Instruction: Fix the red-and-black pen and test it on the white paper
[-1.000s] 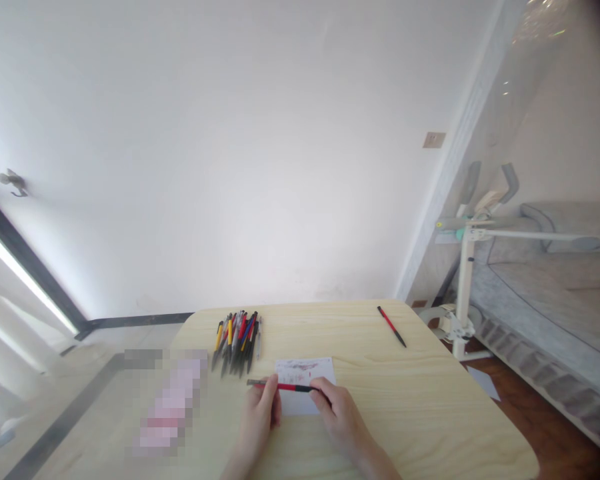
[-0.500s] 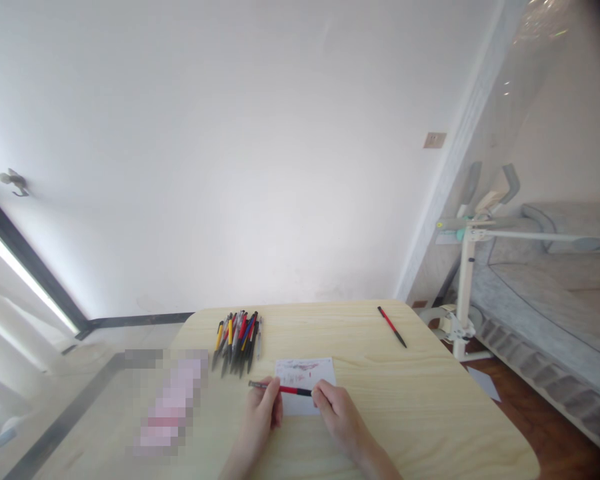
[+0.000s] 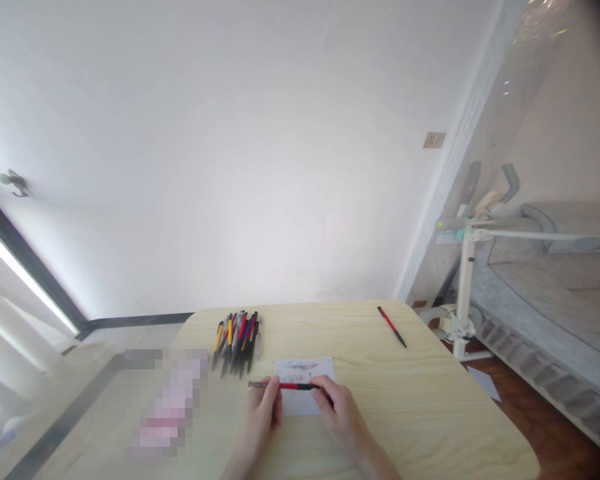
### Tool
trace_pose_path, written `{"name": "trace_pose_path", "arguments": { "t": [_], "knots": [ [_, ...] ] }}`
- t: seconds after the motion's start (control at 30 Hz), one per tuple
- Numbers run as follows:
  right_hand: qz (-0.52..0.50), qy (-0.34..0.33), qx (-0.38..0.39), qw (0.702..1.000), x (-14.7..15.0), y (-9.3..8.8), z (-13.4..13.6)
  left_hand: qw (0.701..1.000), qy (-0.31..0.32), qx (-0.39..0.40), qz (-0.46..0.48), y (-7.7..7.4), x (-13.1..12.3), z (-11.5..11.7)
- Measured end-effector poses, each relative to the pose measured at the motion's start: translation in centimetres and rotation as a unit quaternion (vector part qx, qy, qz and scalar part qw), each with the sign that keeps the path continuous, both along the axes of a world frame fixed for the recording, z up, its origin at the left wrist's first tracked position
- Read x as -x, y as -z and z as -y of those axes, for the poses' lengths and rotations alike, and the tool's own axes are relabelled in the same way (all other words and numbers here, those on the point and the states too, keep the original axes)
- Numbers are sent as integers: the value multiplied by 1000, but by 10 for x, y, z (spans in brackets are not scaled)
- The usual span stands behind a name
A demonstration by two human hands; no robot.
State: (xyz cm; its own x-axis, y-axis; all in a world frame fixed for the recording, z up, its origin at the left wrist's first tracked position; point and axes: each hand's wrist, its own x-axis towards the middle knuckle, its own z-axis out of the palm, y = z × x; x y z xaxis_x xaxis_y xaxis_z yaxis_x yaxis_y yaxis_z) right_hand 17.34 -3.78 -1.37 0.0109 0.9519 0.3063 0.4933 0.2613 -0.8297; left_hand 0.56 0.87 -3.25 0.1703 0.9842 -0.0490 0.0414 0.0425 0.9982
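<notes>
A red and black pen [image 3: 290, 386] lies level between my two hands, above a sheet of paper [image 3: 305, 404] with dark and reddish scribbles. My left hand [image 3: 265, 407] is closed on the pen's left part, thumb on top, and one end sticks out to its left. At the other end, my right hand [image 3: 336, 405] pinches the black grip section between thumb and fingers; the tip there is hidden. Several pens [image 3: 237, 343] in yellow, red, blue, black and clear lie in a bunch left of the paper. Another red and black pen [image 3: 393, 327] lies alone at the table's far right.
The light wooden table [image 3: 420, 413] stands close to a white wall [image 3: 290, 167]. To the right are a white exercise machine [image 3: 464, 287] and a grey sofa [image 3: 545, 287]. A blurred pink patch [image 3: 173, 400] shows at the table's left side.
The pen's right end has risen slightly, so it lies more level. My right hand has shifted its fingers on the black grip, showing more of it. My left hand is almost still.
</notes>
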Motion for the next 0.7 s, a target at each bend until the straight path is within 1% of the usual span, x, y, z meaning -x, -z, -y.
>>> {"name": "trace_pose_path", "arguments": {
  "t": [0.23, 0.47, 0.7],
  "knots": [
    [1, 2, -3, 1000, 0, 0, 0, 1000, 7, -9, -9, 5, 0, -3],
    [29, -21, 6, 999, 0, -1, 0, 999, 4, 17, 41, 0, -1, 0],
    [39, -24, 17, 999, -1, 3, 1, 996, 9, 41, 77, 0, -1, 1]
  ]
}}
